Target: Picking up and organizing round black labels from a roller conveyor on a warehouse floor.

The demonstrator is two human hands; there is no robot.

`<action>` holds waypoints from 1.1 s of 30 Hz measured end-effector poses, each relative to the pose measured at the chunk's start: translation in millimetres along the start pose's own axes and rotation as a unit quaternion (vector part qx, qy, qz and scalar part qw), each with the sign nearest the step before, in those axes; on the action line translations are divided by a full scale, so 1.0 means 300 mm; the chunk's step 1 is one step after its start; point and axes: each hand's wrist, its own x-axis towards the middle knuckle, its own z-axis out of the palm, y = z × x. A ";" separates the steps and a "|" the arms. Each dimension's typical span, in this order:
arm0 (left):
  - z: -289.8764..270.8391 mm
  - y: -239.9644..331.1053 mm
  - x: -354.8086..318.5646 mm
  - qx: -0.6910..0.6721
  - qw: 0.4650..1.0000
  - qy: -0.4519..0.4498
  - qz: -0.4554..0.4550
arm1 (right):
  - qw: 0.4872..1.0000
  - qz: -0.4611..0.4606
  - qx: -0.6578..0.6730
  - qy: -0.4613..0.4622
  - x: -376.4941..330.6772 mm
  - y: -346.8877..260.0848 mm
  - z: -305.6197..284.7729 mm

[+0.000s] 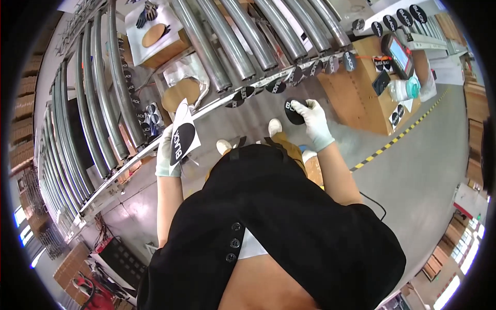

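In the head view, a white sheet (183, 114) bearing a black sticker (182, 142) is held by the gloved left hand (165, 151), with the fingers closed at the sheet's left edge, near the rail (209, 106). A black disc (294, 117) with white lettering is pinched between the thumb and fingers of the right hand (316, 124), also gloved; it is seen against the grey floor (429, 150), well apart from the sheet. More black discs (331, 64) are lined up along the rail, behind which metal rollers (204, 46) are mounted. On the right, a bottle (400, 91) and a handheld device (399, 55) are set on a carton (356, 90)
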 end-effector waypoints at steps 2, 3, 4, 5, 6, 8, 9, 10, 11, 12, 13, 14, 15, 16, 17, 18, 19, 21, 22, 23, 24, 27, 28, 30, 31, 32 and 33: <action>-0.008 -0.005 0.026 0.022 1.000 0.012 -0.006 | 1.000 0.003 -0.009 0.001 0.005 0.032 -0.025; -0.008 -0.012 0.027 0.012 1.000 0.020 -0.007 | 1.000 0.010 -0.012 0.005 0.004 0.043 -0.031; 0.021 -0.021 0.020 0.002 1.000 0.027 -0.009 | 1.000 0.017 -0.014 0.010 -0.004 0.043 -0.035; 0.030 -0.021 0.013 0.007 0.999 0.029 -0.012 | 1.000 0.021 -0.010 0.012 -0.016 0.042 -0.033; 0.037 -0.020 0.007 0.035 0.999 0.016 -0.018 | 0.999 0.034 0.016 0.006 -0.029 0.038 -0.022; 0.032 -0.019 0.005 0.066 0.997 0.001 -0.026 | 0.998 0.046 0.045 0.003 -0.038 0.053 -0.021; 0.004 -0.013 0.017 0.000 0.996 -0.032 -0.084 | 0.998 0.042 0.040 0.000 -0.024 0.084 -0.025; -0.004 -0.010 0.023 -0.067 0.986 -0.063 -0.140 | 0.999 0.038 0.034 -0.003 -0.023 0.089 -0.017; -0.012 -0.013 0.026 -0.064 0.986 -0.063 -0.141 | 0.998 0.037 0.040 -0.008 -0.029 0.090 -0.014; -0.019 -0.016 0.028 -0.017 0.993 -0.034 -0.111 | 0.998 0.037 0.042 -0.008 -0.031 0.087 -0.009; -0.021 -0.017 0.028 0.028 0.996 -0.005 -0.079 | 0.998 0.058 0.035 -0.009 -0.032 0.080 0.001; -0.023 -0.019 0.028 0.029 0.997 -0.005 -0.077 | 0.996 0.080 0.027 -0.012 -0.031 0.077 0.010; -0.025 -0.021 0.028 0.022 0.997 0.008 -0.075 | 0.996 0.078 0.026 -0.015 -0.034 0.077 0.019; -0.032 -0.020 0.029 0.014 0.997 0.021 -0.073 | 0.993 0.082 0.077 -0.027 -0.039 0.076 0.029; -0.045 -0.014 0.031 0.020 0.996 0.017 -0.080 | 0.988 0.086 0.126 -0.040 -0.046 0.073 0.042; -0.058 -0.021 0.033 0.016 0.997 0.017 -0.075 | 0.988 0.083 0.122 -0.045 -0.056 0.067 0.056; -0.064 -0.038 0.036 0.023 0.998 0.051 -0.041 | 0.982 0.097 0.148 -0.062 -0.067 0.053 0.070; -0.085 -0.036 0.028 0.020 0.995 0.093 -0.013 | 0.977 0.120 0.156 -0.081 -0.067 0.026 0.109; -0.086 -0.033 0.021 0.014 0.996 0.090 -0.018 | 0.979 0.117 0.150 -0.076 -0.063 0.024 0.111; -0.089 -0.012 -0.009 -0.037 0.998 0.033 -0.041 | 0.982 0.117 0.125 -0.083 -0.057 0.018 0.125; -0.109 0.009 -0.035 -0.088 0.994 -0.026 -0.064 | 0.984 0.116 0.100 -0.090 -0.053 0.011 0.140; -0.185 0.005 -0.080 -0.071 0.996 0.034 -0.038 | 0.970 0.095 0.174 -0.140 -0.047 -0.033 0.177; -0.170 0.005 -0.099 -0.027 0.989 0.146 0.004 | 0.963 0.094 0.183 -0.172 -0.051 -0.072 0.200; -0.237 0.022 -0.124 -0.068 0.987 0.143 0.004 | 0.968 0.110 0.154 -0.163 -0.066 -0.138 0.282; -0.232 0.033 -0.148 0.010 0.988 0.151 0.033 | 0.971 0.099 0.131 -0.176 -0.068 -0.156 0.329; -0.257 0.049 -0.154 -0.073 0.988 0.135 0.000 | 0.972 0.089 0.108 -0.190 -0.070 -0.175 0.383; -0.269 0.057 -0.170 -0.074 0.985 0.156 0.004 | 0.970 0.073 0.075 -0.218 -0.074 -0.189 0.445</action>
